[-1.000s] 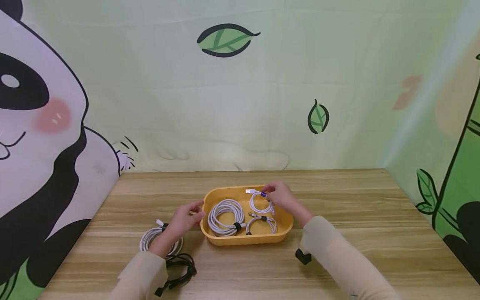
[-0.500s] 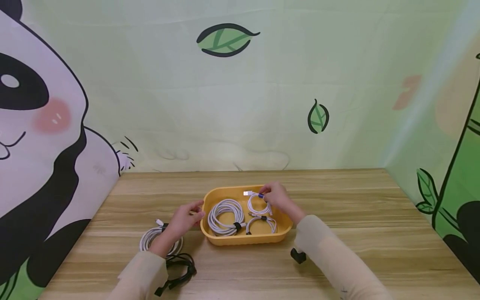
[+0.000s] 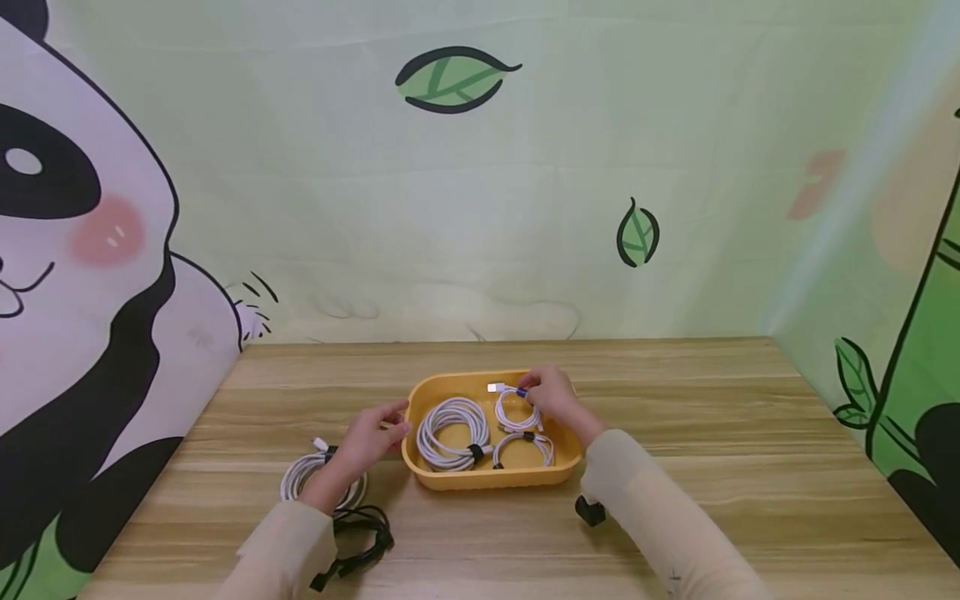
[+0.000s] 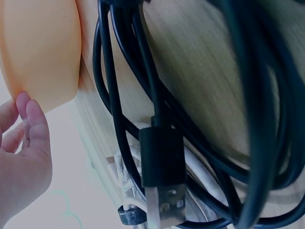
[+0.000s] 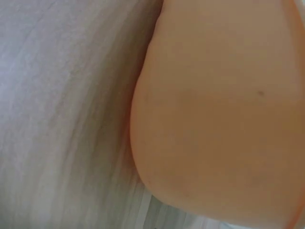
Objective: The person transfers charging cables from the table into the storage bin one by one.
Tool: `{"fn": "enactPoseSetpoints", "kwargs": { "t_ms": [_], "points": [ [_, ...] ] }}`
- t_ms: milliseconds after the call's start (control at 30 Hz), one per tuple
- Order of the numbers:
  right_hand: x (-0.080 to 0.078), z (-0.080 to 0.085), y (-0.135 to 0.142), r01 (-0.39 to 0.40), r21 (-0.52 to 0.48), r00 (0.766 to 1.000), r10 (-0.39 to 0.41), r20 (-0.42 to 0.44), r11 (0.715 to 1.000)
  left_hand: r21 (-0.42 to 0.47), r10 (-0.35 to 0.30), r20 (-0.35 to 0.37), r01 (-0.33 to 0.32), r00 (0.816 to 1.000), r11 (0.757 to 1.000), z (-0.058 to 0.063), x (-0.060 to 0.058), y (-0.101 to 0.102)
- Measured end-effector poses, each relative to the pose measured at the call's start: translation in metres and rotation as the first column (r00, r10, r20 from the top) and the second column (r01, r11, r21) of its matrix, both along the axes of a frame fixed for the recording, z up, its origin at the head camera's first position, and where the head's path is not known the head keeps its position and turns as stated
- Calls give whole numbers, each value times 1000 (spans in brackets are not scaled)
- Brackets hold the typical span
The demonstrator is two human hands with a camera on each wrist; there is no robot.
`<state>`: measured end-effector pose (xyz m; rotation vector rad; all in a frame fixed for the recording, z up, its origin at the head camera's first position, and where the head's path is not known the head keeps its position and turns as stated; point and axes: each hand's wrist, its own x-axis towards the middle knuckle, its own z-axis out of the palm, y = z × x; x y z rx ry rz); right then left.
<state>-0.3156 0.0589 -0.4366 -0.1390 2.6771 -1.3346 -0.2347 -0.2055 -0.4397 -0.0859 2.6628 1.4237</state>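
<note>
My right hand point(image 3: 553, 393) reaches over the back right of the yellow tray point(image 3: 491, 477), pinching a small coiled white USB cable point(image 3: 516, 410) by its blue tie. Beneath it lies another small white cable point(image 3: 522, 439) with a black tie. A larger white cable coil point(image 3: 452, 435), also strapped in black, fills the left of the tray. At the tray's left end, my left hand point(image 3: 367, 437) touches the outer wall with loosely bent fingers point(image 4: 35, 117). From the right wrist, the tray's wall point(image 5: 214, 119) hides the hand and cable.
Under my left forearm, a grey-white cable coil point(image 3: 298, 481) lies on the wooden table point(image 3: 720, 442). A bundled black USB cable point(image 3: 372, 552) is just in front of it. Behind the table stands a printed backdrop point(image 3: 525, 208) with a panda and leaves.
My right hand has shifted slightly left with the blue-tied cable, which now sits lower and nearer the other small coil. The left hand has stayed at the tray's end.
</note>
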Motion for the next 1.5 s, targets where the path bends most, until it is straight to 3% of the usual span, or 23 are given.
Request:
{"fn": "enactPoseSetpoints", "kwargs": {
  "t_ms": [1000,1500],
  "points": [
    [-3,-11,-6,-17,57,1000,16,10,998,9,-14,-6,14,1000,1000,-1,1,-1],
    [-2,-18,-9,-12,56,999,15,-52,998,12,-6,-18,6,1000,1000,0,1,0]
  ]
}}
